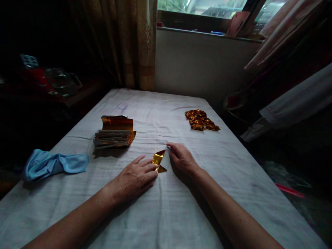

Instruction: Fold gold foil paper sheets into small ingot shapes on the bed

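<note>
One gold foil piece (158, 161) on white cloth (181, 207), left hand (136, 178) fingers pressing it, right hand (181, 158) fingers together beside.

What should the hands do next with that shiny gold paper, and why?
Probably press the next fold flat. The gold paper lies half-folded between the left hand and right hand, one flap sticking up, unlike the finished folded pieces.

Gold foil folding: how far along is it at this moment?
Done: a small pile of folded gold pieces lies far right. In hand: the left hand and right hand press a partly folded gold sheet on the white cloth. Left: a thick stack of unfolded sheets.
</note>
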`<move>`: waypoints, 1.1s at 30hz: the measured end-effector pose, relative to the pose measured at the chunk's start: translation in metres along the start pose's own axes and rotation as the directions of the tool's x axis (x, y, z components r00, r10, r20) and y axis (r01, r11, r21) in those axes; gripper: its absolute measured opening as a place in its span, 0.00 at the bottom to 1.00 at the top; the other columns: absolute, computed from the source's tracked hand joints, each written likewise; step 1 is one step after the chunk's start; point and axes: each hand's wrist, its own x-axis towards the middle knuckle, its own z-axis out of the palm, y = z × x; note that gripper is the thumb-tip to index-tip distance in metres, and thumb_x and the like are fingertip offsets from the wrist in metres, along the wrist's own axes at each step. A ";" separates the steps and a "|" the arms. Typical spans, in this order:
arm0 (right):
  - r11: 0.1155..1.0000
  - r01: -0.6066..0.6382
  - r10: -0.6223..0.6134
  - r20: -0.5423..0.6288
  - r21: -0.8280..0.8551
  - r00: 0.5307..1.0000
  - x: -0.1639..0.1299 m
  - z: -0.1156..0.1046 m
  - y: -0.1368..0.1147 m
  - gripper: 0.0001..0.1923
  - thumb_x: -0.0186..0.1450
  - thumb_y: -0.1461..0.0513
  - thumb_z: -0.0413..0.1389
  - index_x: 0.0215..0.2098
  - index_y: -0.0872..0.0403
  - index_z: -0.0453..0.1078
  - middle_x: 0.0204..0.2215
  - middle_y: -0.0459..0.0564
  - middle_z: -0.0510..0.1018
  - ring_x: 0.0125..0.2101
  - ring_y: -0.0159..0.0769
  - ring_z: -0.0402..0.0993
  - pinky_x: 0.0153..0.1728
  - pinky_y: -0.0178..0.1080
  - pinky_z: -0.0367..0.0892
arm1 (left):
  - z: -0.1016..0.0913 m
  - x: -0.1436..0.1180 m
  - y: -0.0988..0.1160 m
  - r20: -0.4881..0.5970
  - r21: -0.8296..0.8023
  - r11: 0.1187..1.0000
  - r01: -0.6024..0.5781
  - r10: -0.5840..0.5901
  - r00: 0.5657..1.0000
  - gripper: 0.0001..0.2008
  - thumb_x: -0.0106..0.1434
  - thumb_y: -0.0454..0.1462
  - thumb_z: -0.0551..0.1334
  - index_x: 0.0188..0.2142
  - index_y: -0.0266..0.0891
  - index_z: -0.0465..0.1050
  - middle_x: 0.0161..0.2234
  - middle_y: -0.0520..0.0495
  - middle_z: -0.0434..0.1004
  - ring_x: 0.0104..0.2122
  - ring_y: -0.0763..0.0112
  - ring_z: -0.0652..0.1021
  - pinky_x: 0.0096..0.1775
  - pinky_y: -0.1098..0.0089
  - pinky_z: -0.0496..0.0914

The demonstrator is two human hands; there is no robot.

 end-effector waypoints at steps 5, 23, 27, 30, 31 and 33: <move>0.999 -0.018 0.022 0.086 -0.051 0.996 -0.003 -0.007 -0.006 0.13 0.65 0.63 0.54 0.47 0.50 0.75 0.41 0.52 0.82 0.42 0.42 0.77 0.45 0.45 0.71 | -0.007 -0.002 -0.011 0.003 0.072 0.997 0.008 -0.008 1.000 0.06 0.67 0.36 0.61 0.43 0.41 0.74 0.54 0.46 0.75 0.58 0.59 0.70 0.62 0.53 0.58; 0.967 0.073 -0.096 0.082 0.245 0.992 -0.043 -0.022 -0.017 0.09 0.64 0.67 0.53 0.39 0.50 0.72 0.41 0.50 0.81 0.43 0.39 0.77 0.46 0.44 0.71 | 0.001 0.006 0.016 -0.055 0.116 0.964 0.240 -0.235 0.971 0.07 0.67 0.36 0.61 0.44 0.40 0.73 0.46 0.43 0.77 0.44 0.58 0.76 0.47 0.58 0.68; 0.966 0.118 -0.143 0.098 0.230 0.985 -0.044 -0.023 -0.015 0.08 0.65 0.67 0.56 0.41 0.50 0.72 0.43 0.51 0.80 0.46 0.39 0.76 0.48 0.44 0.71 | 0.006 0.008 0.024 -0.113 0.155 0.949 0.275 -0.259 0.959 0.10 0.66 0.41 0.63 0.42 0.36 0.73 0.47 0.39 0.77 0.45 0.55 0.76 0.47 0.56 0.69; 0.968 0.166 -0.190 0.112 0.190 0.975 -0.044 -0.027 -0.014 0.13 0.63 0.67 0.58 0.45 0.50 0.73 0.47 0.53 0.79 0.48 0.41 0.75 0.50 0.46 0.71 | 0.010 0.014 0.028 -0.099 0.188 0.936 0.296 -0.282 0.954 0.13 0.63 0.43 0.67 0.38 0.36 0.72 0.43 0.40 0.79 0.42 0.56 0.77 0.44 0.58 0.70; 0.967 0.190 -0.213 0.125 0.169 0.969 -0.044 -0.029 -0.015 0.15 0.61 0.67 0.59 0.46 0.50 0.73 0.47 0.53 0.79 0.48 0.42 0.75 0.50 0.47 0.71 | 0.010 0.016 0.027 -0.084 0.204 0.933 0.296 -0.285 0.955 0.13 0.62 0.43 0.68 0.37 0.36 0.71 0.41 0.41 0.79 0.40 0.57 0.78 0.42 0.59 0.70; 0.963 0.236 -0.256 0.154 0.132 0.955 -0.043 -0.031 -0.017 0.17 0.60 0.67 0.60 0.48 0.50 0.73 0.48 0.54 0.79 0.48 0.43 0.75 0.50 0.48 0.70 | 0.010 0.020 0.026 -0.051 0.245 0.928 0.280 -0.276 0.960 0.13 0.61 0.43 0.69 0.34 0.37 0.70 0.35 0.44 0.78 0.35 0.58 0.78 0.38 0.61 0.70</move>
